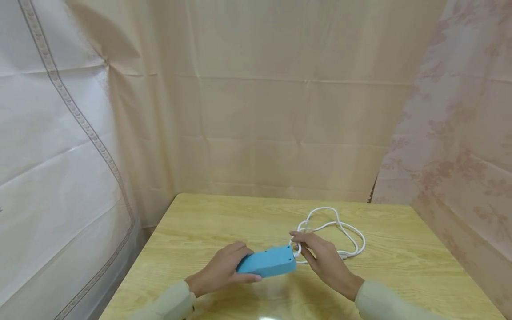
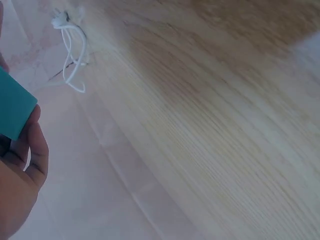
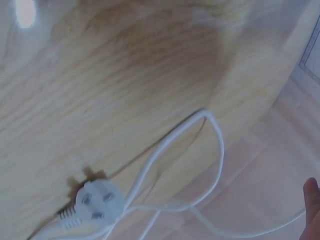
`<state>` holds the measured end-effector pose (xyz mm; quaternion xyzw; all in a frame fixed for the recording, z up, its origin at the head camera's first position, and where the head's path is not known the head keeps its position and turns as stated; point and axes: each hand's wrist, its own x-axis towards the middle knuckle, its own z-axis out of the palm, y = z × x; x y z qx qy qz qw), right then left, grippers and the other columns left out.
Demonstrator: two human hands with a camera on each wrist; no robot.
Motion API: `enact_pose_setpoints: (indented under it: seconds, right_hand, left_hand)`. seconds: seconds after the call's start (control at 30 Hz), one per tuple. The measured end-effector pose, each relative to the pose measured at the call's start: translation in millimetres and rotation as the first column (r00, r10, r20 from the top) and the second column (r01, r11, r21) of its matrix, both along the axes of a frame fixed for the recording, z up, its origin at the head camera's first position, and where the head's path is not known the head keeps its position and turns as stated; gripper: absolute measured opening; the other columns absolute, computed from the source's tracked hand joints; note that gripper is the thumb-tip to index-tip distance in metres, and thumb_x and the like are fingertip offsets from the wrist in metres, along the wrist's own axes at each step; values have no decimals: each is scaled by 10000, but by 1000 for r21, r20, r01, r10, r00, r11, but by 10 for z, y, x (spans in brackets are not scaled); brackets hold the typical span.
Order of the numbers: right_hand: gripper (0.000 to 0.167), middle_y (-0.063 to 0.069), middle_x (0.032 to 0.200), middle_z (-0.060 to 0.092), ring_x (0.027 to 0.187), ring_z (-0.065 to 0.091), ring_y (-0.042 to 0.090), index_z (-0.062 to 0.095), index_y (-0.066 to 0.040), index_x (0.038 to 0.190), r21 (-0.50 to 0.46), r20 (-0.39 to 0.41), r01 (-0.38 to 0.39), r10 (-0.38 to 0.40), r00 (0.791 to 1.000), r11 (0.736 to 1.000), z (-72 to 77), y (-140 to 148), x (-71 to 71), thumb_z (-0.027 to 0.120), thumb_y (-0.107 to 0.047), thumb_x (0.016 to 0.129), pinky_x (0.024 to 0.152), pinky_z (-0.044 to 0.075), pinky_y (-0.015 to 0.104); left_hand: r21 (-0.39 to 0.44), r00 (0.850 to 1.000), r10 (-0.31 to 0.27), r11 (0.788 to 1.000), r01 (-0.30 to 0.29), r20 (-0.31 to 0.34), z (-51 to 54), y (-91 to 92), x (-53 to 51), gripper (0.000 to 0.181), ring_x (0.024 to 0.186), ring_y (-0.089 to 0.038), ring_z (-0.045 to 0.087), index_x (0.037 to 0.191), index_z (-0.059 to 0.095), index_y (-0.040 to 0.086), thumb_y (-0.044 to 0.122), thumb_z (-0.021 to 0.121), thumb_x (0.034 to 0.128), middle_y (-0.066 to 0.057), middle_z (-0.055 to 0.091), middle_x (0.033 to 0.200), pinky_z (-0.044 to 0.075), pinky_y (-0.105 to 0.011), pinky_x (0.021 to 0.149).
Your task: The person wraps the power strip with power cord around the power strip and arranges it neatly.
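Observation:
A blue power strip (image 1: 267,261), its underside probably facing up, is held above the table by my left hand (image 1: 224,269). The thumb lies along the near side and the fingers go over the far side. In the left wrist view, the strip's end (image 2: 15,106) shows at the left edge between the fingers. My right hand (image 1: 324,258) is at the strip's right end, fingers bent around the white power cord (image 1: 356,235) close to where it leaves the strip. The three-pin plug (image 3: 100,202) lies on the table beside the cord loops; in the right wrist view only a fingertip (image 3: 311,200) shows.
The wood-grain table (image 1: 192,226) carries the loose cord loops to the right of centre. A beige curtain (image 1: 256,111) hangs behind it, a white cloth (image 1: 52,155) at the left and a flower-patterned cloth (image 1: 460,146) at the right.

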<state>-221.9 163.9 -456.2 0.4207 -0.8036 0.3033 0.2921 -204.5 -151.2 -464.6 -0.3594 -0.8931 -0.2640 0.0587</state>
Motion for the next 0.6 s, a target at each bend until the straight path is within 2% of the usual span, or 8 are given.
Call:
enact_pose_setpoints:
  seconds: [0.13, 0.23, 0.33, 0.43, 0.47, 0.57, 0.6]
  right_hand:
    - [537, 50, 1295, 690, 1050, 711, 208, 652, -74, 1271, 5, 35, -6, 6, 999, 1000, -55, -41, 36, 662, 242, 836, 899, 536, 237]
    - [577, 26, 1321, 678, 1128, 685, 212, 597, -76, 1316, -1, 137, -33, 33, 990, 999, -62, -58, 54, 554, 279, 863, 911, 553, 314]
    - [568, 10, 1343, 672, 1200, 650, 230, 534, -74, 1281, -41, 232, -52, 60, 971, 998, -26, -77, 61, 493, 300, 856, 950, 538, 349]
    - [521, 7, 1358, 667, 1216, 636, 238, 491, -88, 1226, -93, 322, -53, 80, 943, 994, 24, -99, 61, 473, 291, 868, 964, 520, 334]
    - [491, 3, 1355, 669, 1216, 637, 238, 490, -102, 1198, -116, 362, -46, 85, 928, 992, 38, -112, 66, 486, 278, 886, 946, 523, 326]
    - [338, 20, 1333, 682, 1198, 649, 256, 506, -128, 1102, -180, 495, -16, 105, 863, 984, 42, -142, 99, 544, 177, 960, 901, 537, 354]
    - [299, 35, 1296, 701, 1169, 666, 263, 519, -128, 1081, -188, 521, 8, 93, 849, 982, 31, -156, 120, 575, 142, 966, 886, 543, 369]
  left_hand:
    - [22, 999, -22, 999, 23, -26, -12, 44, 22, 585, 806, -24, 493, 1214, 675, 107, 617, 673, 928, 93, 572, 997, 453, -207, 688]
    - [53, 999, -15, 998, 17, -34, -32, 74, 48, 572, 795, -19, 489, 1200, 680, 111, 614, 676, 929, 98, 568, 979, 451, -199, 680]
    - [89, 999, 0, 996, 4, -40, -46, 103, 77, 549, 794, -23, 490, 1191, 677, 118, 599, 688, 928, 96, 567, 971, 456, -202, 676]
    - [129, 998, 24, 992, -17, -50, -57, 127, 96, 523, 822, -33, 505, 1189, 664, 125, 576, 705, 927, 84, 583, 1001, 470, -214, 690]
    - [144, 998, 34, 989, -26, -55, -58, 137, 102, 516, 829, -35, 507, 1191, 656, 129, 568, 711, 926, 82, 585, 1011, 472, -217, 693]
    - [193, 994, 51, 981, -32, -93, -53, 181, 114, 493, 850, -41, 505, 1182, 640, 135, 544, 730, 922, 75, 586, 1035, 474, -221, 695]
    - [211, 993, 56, 977, -33, -105, -45, 200, 117, 489, 846, -41, 501, 1180, 639, 135, 537, 736, 919, 79, 581, 1030, 473, -219, 689]
